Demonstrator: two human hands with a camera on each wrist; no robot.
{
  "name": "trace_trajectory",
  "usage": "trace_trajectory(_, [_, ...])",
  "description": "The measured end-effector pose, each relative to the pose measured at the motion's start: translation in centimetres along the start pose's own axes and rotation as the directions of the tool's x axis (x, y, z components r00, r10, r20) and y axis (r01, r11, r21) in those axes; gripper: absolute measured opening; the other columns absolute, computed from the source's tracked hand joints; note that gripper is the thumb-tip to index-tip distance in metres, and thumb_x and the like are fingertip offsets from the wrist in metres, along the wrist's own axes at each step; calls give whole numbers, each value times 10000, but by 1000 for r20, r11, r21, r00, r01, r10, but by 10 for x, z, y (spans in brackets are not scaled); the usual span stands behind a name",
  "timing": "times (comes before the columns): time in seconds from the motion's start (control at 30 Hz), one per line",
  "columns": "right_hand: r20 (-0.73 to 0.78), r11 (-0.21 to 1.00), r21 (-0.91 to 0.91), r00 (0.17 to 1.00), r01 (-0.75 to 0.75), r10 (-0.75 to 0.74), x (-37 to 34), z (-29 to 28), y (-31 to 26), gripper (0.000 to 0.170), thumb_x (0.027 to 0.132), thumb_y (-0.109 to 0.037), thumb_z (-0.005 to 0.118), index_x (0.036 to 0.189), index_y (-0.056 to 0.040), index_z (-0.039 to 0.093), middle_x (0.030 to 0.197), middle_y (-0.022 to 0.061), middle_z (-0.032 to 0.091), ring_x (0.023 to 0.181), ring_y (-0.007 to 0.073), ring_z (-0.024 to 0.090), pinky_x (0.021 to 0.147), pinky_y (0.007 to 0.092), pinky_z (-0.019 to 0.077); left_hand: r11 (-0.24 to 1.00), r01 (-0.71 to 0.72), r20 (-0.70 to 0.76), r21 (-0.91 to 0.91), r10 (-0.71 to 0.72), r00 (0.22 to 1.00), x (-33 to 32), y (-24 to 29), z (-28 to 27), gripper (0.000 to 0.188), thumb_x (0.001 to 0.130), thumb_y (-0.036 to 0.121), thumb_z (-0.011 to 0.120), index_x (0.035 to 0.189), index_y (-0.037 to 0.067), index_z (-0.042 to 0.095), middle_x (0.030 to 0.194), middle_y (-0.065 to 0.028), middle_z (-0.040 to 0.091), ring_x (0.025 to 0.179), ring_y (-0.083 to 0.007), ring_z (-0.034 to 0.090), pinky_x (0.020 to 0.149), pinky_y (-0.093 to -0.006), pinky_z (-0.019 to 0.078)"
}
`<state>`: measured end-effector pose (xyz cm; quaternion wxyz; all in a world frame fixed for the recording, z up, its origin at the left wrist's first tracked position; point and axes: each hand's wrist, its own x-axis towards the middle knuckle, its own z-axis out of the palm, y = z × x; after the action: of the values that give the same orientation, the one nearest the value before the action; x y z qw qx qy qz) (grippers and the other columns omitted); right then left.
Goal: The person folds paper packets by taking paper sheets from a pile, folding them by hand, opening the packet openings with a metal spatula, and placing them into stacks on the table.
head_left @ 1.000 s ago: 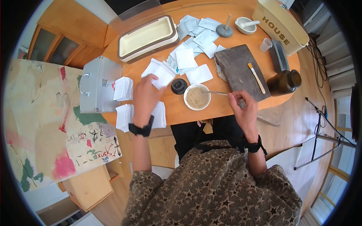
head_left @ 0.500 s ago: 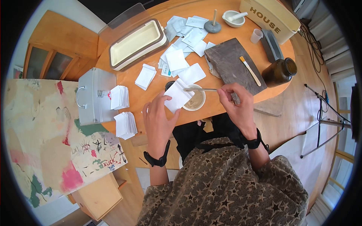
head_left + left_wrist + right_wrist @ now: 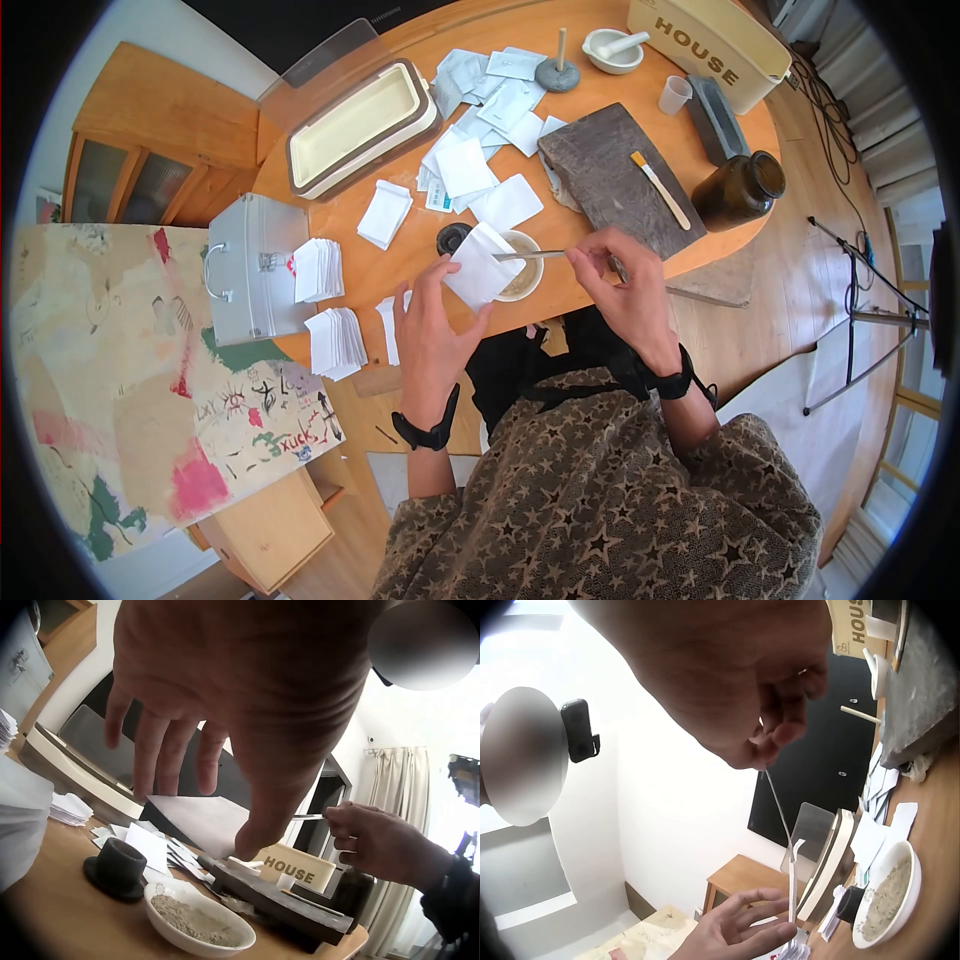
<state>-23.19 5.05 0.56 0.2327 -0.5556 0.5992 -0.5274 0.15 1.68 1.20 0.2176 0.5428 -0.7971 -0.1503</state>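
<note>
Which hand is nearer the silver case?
Left. The left hand is across the white paper stacks from the silver case; the right hand is farther away, beyond the bowl.

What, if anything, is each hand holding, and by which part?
The left hand pinches a paper packet by its edges, between fingers and thumb. The right hand pinches a thin tool by the end away from the packet.

The orange wooden table (image 3: 375,283) bears a dark slab (image 3: 622,185), bowl (image 3: 519,284), brown jar (image 3: 738,192) and scattered packets (image 3: 487,80)
</note>
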Motion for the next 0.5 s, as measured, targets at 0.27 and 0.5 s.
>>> trace_trajectory(0.27, [127,875,-299,925,380,-358,-1,0,0,116,830,-87,794,908,-134,722,767,-3,625,637,192,545,627,337,417,997,28,-5,-78,-29,1000,-2,-3,12,688,746,158,859,1338,53,525,1317,-146,609,1230,-337,572,1030,-419,470])
trace_trajectory(0.5, [-25,911,-264,942,318,-336,5,-6,-4,135,816,-49,809,888,-106,711,722,8,613,601,181,539,620,325,400,995,73,-56,-67,-77,995,-8,-12,8,676,759,140,853,1341,47,523,1282,-162,627,1220,-333,597,1028,-420,475])
